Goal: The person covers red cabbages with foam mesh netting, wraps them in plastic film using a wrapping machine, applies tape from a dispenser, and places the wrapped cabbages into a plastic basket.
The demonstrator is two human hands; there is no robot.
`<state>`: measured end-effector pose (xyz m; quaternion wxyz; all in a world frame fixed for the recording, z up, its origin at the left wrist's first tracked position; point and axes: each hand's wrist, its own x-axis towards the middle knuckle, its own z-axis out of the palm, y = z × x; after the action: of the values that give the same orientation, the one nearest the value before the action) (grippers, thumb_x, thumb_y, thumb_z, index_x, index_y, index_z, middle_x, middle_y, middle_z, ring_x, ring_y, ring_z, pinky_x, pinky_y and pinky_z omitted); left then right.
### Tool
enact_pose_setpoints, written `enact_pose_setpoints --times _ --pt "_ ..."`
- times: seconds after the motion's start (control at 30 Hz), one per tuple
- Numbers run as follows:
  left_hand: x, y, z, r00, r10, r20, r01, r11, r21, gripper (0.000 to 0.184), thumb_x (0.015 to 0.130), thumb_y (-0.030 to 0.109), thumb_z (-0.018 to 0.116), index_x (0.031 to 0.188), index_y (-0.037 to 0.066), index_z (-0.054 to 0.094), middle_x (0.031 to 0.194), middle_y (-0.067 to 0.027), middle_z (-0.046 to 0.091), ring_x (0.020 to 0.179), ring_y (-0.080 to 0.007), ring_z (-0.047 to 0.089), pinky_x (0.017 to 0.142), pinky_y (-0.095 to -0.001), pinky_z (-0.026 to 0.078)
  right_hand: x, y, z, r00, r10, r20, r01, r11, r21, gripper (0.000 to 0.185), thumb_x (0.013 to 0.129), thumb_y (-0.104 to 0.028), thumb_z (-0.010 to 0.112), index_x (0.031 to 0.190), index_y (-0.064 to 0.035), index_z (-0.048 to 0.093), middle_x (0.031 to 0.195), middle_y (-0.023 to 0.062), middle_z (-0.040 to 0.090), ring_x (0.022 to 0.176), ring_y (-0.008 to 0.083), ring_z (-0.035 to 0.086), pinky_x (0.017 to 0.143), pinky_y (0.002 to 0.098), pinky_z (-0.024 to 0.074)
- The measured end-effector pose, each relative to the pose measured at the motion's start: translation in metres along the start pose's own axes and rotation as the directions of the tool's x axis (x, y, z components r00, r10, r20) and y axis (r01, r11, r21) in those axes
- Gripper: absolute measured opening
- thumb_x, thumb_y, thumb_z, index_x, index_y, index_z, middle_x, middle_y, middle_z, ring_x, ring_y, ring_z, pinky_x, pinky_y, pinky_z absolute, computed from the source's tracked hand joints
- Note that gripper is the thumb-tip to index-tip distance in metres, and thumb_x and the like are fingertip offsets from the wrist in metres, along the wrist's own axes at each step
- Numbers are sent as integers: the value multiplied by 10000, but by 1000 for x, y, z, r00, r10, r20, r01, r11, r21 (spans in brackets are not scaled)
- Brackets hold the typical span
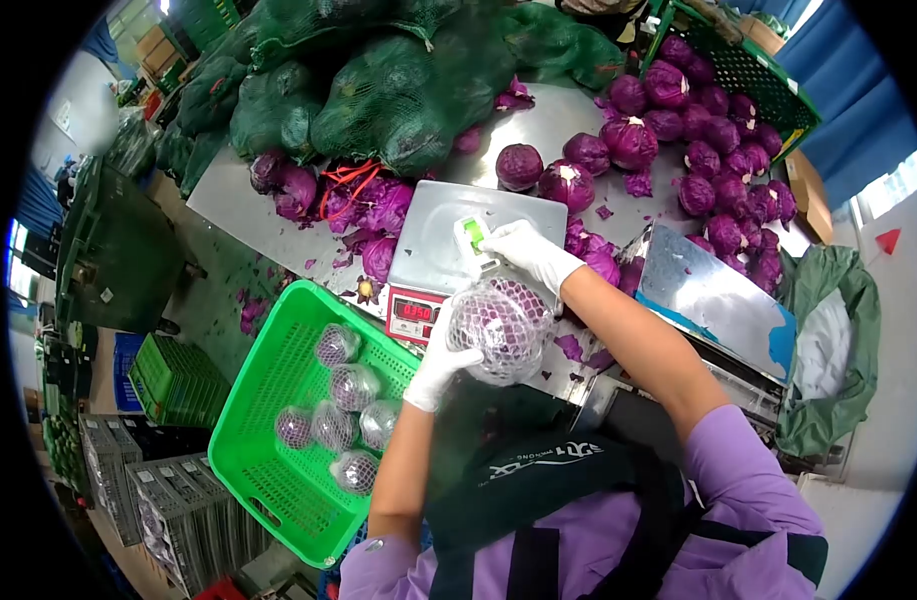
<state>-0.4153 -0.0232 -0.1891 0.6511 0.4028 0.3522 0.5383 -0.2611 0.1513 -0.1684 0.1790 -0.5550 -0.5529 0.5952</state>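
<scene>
My left hand (440, 362), in a white glove, is closed round the side of a purple cabbage (503, 325) wrapped in white foam netting. Above the metal scale plate (428, 235), my right hand (523, 250), also gloved, pinches a small white and green label (473, 237) at its right edge. The scale's red display (414, 312) shows lit digits. To the left, a green basket (248, 400) holds several netted cabbages (353, 386).
Many bare purple cabbages (630, 142) lie at the back right by a green crate (743, 60). Full green mesh sacks (378, 100) cover the back left. Loose leaves (383, 205) lie beside the scale. A metal sheet (713, 300) is at the right.
</scene>
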Motion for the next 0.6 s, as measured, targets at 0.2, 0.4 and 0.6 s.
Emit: enact_pose_setpoints --times 0.2,0.4,0.6 --pt "10 -7 -4 999 -40 20 41 999 -24 1102 582 297 905 1466 5 315 1378 -104 481 1285 -213 470 1104 -372 362 -16 -18 -11 975 93 200 -157 927 339 166 897 -104 655 969 43 685 889 94 684 747 141 658 651 244 530" --pt "3 -2 13 996 -61 72 66 996 -63 1221 570 202 909 1535 11 185 1427 -115 448 1319 -220 447 1122 -375 348 -47 9 -6 974 -209 84 106 755 647 159 863 -133 700 953 -1 699 905 79 702 797 128 659 693 268 526" --pt "-1 -15 16 992 -72 106 68 997 38 1235 565 339 921 1523 9 215 1446 -118 423 1334 -225 428 1131 -381 334 -69 13 -5 1000 5 -11 -1 944 331 155 858 -135 713 936 -1 720 870 59 700 765 116 650 701 247 520"
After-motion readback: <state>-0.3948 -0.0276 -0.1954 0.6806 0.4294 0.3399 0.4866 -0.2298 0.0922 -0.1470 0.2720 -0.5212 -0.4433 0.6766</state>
